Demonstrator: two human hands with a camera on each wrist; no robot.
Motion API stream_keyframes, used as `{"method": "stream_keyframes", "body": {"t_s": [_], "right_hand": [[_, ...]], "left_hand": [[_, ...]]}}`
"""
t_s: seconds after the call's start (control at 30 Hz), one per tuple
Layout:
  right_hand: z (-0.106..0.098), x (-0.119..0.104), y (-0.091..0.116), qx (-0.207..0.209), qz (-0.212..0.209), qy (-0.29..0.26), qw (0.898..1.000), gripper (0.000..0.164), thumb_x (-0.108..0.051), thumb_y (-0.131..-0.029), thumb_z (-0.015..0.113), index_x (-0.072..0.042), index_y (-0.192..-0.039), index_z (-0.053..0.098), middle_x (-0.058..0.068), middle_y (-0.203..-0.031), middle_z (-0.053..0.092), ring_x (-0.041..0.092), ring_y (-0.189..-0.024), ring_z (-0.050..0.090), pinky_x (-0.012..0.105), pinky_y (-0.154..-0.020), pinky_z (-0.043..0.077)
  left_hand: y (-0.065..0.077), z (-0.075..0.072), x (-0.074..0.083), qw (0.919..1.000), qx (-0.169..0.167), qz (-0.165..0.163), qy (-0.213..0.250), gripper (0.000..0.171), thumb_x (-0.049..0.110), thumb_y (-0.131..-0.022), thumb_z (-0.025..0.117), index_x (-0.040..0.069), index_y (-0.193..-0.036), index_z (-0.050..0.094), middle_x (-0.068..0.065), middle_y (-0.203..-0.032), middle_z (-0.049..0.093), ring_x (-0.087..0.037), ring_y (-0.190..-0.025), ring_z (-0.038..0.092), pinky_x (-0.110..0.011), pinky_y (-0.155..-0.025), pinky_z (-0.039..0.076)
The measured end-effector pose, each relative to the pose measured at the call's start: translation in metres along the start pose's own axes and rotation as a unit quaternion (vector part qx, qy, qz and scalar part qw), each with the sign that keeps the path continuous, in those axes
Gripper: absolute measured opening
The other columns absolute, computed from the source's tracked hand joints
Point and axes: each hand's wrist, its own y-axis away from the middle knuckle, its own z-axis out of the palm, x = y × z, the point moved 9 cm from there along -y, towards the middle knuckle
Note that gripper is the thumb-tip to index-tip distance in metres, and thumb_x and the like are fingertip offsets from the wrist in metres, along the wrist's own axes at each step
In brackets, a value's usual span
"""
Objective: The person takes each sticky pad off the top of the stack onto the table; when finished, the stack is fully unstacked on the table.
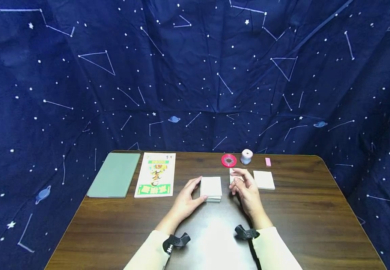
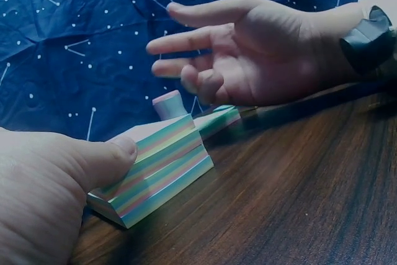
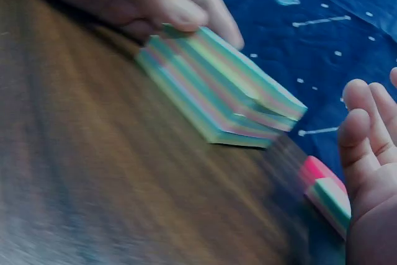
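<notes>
from my end i have the left hand [image 1: 186,200] gripping the left side of a stack of paper pads [image 1: 211,185], thumb at the near corner and fingers along the far one; the right hand [image 1: 247,191] is loose and holds nothing, its fingers softly bent; i read the step in hand as piling these pads into one block; to do it well, i would keep the left hand light but steady, since a hard squeeze on one side could slide the layers apart; from both wrist views they stand a little out of line, so i would square them with a gentle tap on the free right side; for the next pad i would take it by its edges, keep it level and let it down flat, not drop it, as loose sheets may catch or fan;

the stack rests on the table [image 1: 113,225], just right of the left hand and touching it, and to the left of the right hand with a gap between; a second pad [image 1: 232,179] lies partly hidden behind the right hand's fingers, and i cannot tell from here whether they touch it; a third pad [image 1: 264,180] lies just to the right of that hand, within an easy reach
</notes>
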Motion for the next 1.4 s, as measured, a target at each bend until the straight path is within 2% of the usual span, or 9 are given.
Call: {"method": "stream_keyframes", "body": {"t_s": [0.23,0.33,0.43,0.5,0.63,0.73,0.9,1.07,1.4], "right_hand": [[0.017,0.020,0.006,-0.048,0.030,0.038,0.998,0.051,0.003,-0.108,0.060,0.011,-0.155,0.042,0.031,-0.139,0.055,0.008,-0.082,0.068,0.018,-0.063,0.054],[0.018,0.023,0.007,-0.055,0.036,0.051,0.997,0.052,0.003,-0.106,0.063,0.006,-0.155,0.047,0.030,-0.139,0.056,0.006,-0.082,0.066,0.016,-0.063,0.051],[0.018,0.024,0.008,-0.059,0.042,0.066,0.995,0.055,0.003,-0.104,0.066,0.004,-0.156,0.048,0.022,-0.138,0.059,0.004,-0.080,0.063,0.015,-0.062,0.049],[0.019,0.025,0.008,-0.062,0.044,0.076,0.994,0.057,0.003,-0.103,0.067,0.002,-0.157,0.048,0.014,-0.129,0.063,0.003,-0.079,0.061,0.015,-0.063,0.049],[0.020,0.025,0.006,-0.072,0.041,0.110,0.990,0.063,0.002,-0.101,0.071,-0.002,-0.159,0.049,0.004,-0.097,0.065,0.004,-0.075,0.060,0.016,-0.064,0.049],[0.023,0.026,0.004,-0.082,0.043,0.132,0.987,0.067,0.001,-0.099,0.074,-0.005,-0.161,0.048,0.009,-0.091,0.061,0.005,-0.074,0.059,0.017,-0.064,0.049],[0.025,0.030,0.000,-0.095,0.055,0.167,0.980,0.077,-0.002,-0.097,0.079,-0.005,-0.165,0.042,0.029,-0.120,0.049,0.005,-0.072,0.054,0.016,-0.059,0.046],[0.029,0.031,-0.003,-0.106,0.058,0.214,0.969,0.079,0.001,-0.093,0.082,-0.002,-0.163,0.044,0.030,-0.133,0.044,0.005,-0.068,0.055,0.017,-0.049,0.047],[0.029,0.038,-0.001,-0.107,0.104,0.247,0.957,0.079,-0.002,-0.095,0.081,-0.005,-0.165,0.043,0.022,-0.125,0.047,0.006,-0.063,0.057,0.017,-0.047,0.048]], "left_hand": [[0.004,0.003,0.000,0.9999,0.000,0.001,0.011,0.075,0.016,-0.095,0.084,0.002,-0.161,0.050,-0.014,-0.158,0.057,-0.032,-0.149,0.055,-0.050,-0.126,0.048],[0.004,0.004,0.000,1.0000,-0.001,0.002,0.009,0.075,0.017,-0.096,0.084,0.003,-0.161,0.050,-0.013,-0.158,0.057,-0.031,-0.149,0.056,-0.049,-0.125,0.048],[0.003,0.004,-0.001,0.9999,-0.005,0.002,0.010,0.075,0.017,-0.096,0.084,0.002,-0.161,0.050,-0.014,-0.158,0.057,-0.032,-0.149,0.056,-0.049,-0.125,0.048],[0.002,0.004,0.000,0.9999,-0.006,0.005,0.011,0.075,0.017,-0.096,0.084,0.001,-0.161,0.050,-0.014,-0.158,0.057,-0.032,-0.149,0.056,-0.050,-0.126,0.048],[0.001,0.003,0.002,0.9998,-0.007,0.008,0.019,0.076,0.014,-0.095,0.084,0.000,-0.161,0.049,-0.015,-0.159,0.056,-0.032,-0.150,0.055,-0.049,-0.127,0.046],[0.000,0.001,0.002,0.9997,-0.009,0.004,0.022,0.077,0.012,-0.094,0.084,0.000,-0.162,0.048,-0.015,-0.159,0.055,-0.032,-0.151,0.053,-0.047,-0.128,0.046],[-0.002,-0.001,0.001,0.9999,-0.009,-0.003,0.011,0.078,0.012,-0.094,0.085,0.000,-0.162,0.048,-0.015,-0.160,0.055,-0.031,-0.150,0.055,-0.047,-0.127,0.046],[-0.003,-0.001,0.000,1.0000,-0.006,-0.003,-0.001,0.079,0.012,-0.093,0.085,0.000,-0.162,0.048,-0.015,-0.159,0.056,-0.032,-0.146,0.058,-0.049,-0.126,0.048],[-0.002,0.000,0.001,0.9998,0.002,0.014,-0.015,0.078,0.012,-0.093,0.085,-0.002,-0.161,0.048,-0.018,-0.157,0.056,-0.037,-0.144,0.059,-0.050,-0.125,0.048]]}}
